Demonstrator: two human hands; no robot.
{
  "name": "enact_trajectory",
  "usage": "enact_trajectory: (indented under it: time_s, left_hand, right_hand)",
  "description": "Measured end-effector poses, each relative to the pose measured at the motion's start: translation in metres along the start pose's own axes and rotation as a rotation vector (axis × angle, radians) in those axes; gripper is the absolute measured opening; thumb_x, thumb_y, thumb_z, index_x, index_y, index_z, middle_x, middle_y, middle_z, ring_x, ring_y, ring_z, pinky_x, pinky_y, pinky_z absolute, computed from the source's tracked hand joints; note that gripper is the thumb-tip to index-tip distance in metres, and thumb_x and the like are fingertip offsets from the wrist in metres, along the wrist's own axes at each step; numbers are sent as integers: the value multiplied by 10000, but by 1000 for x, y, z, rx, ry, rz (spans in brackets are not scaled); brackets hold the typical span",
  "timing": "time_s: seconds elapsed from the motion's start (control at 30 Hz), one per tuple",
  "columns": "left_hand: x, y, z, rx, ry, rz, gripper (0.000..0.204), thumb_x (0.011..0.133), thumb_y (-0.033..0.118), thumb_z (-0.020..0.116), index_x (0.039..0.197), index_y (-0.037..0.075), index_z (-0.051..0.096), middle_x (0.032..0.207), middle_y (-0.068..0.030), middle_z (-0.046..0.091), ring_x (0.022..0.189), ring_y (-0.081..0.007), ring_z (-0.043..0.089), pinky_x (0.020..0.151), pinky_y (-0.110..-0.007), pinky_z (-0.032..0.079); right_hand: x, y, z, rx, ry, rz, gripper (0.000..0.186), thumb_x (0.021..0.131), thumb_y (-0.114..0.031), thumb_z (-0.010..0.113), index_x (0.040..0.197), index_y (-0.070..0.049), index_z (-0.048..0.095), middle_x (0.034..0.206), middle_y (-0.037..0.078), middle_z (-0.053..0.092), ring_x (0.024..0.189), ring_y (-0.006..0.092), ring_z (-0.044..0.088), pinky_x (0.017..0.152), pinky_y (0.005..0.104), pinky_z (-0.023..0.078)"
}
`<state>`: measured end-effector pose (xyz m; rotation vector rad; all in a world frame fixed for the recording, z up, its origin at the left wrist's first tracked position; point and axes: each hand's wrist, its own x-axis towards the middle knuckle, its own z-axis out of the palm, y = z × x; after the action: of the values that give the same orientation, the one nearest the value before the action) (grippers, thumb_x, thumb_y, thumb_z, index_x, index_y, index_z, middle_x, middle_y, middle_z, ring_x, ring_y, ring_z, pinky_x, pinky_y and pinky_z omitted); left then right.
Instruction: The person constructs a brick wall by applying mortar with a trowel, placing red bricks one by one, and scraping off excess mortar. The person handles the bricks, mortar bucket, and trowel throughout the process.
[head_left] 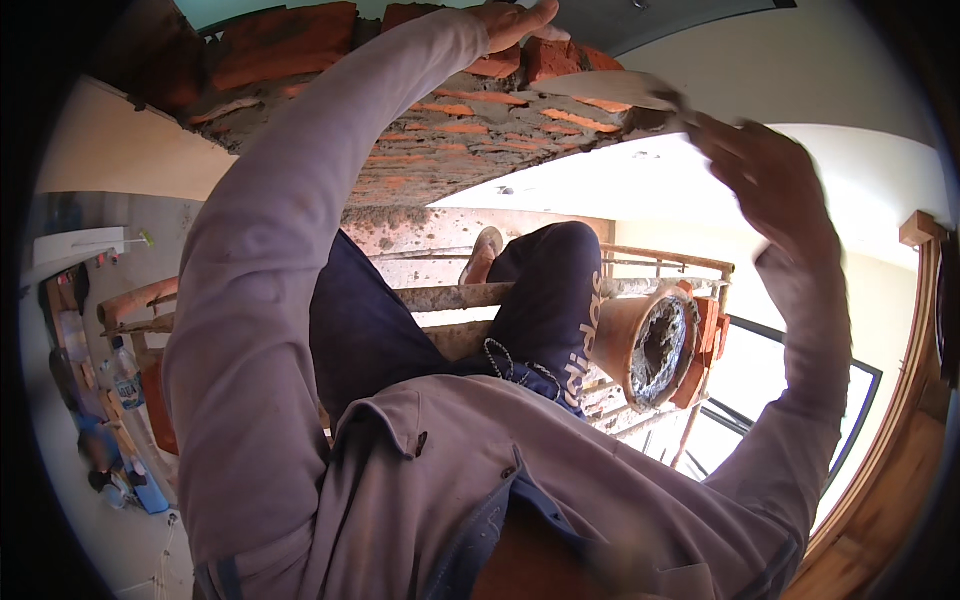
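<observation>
My right hand [770, 185] is closed around the handle of a trowel [610, 88], whose blade lies against the mortared face of a brick wall [450, 145]. At the wall's top, my left hand [510, 25] rests over the upper bricks with its thumb stretched out; part of it is cut off by the picture's edge. Close by it is an orange brick [560, 60] in the top row, and another brick [285, 45] sits farther left. Grey mortar fills the joints and smears the wall's face. Slight blur softens my right hand.
A bucket [612, 335] of grey mortar [662, 345] stands on the scaffold to my right, beside several loose bricks [708, 330]. Rusty scaffold pipes [455, 296] run around my legs. Down at left are a plastic bottle [126, 378] and a blue object [150, 488]. A wooden frame [880, 440] rises at far right.
</observation>
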<state>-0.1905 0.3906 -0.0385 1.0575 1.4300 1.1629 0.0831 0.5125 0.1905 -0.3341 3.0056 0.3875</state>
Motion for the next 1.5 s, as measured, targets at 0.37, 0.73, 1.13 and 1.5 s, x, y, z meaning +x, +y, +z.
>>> enact_trajectory:
  time_s: [0.37,0.73,1.13,1.5]
  left_hand:
    - [-30,3,123,1476,578,77,726,948,616,321,1511,161,264,1570,-19,240,1458,-237,174,1134,-660,79]
    - [-40,-12,124,1546,673,73,730,938,653,266,1494,182,312,1554,-2,275,1451,-202,192,1141,-654,49]
    - [-64,-7,190,1270,545,320,726,915,525,522,1430,30,394,1515,-151,327,1445,-276,221,1171,-537,150]
    - [-49,4,388,286,-86,185,715,890,405,666,1328,-111,433,1095,-226,629,911,-255,680,769,-323,556]
  right_hand:
    - [176,101,80,-420,-655,199,190,824,-268,572,839,-119,688,798,92,667,779,295,649,713,420,513]
    - [254,25,28,-72,-769,46,189,767,-234,609,697,-59,622,632,52,553,568,183,548,514,382,455]
    - [-94,38,-79,287,57,112,279,944,-165,559,1194,-51,603,792,33,554,620,85,441,536,252,376]
    - [-393,-71,28,216,-534,911,238,929,-332,534,991,-109,589,775,143,632,760,340,636,698,467,494]
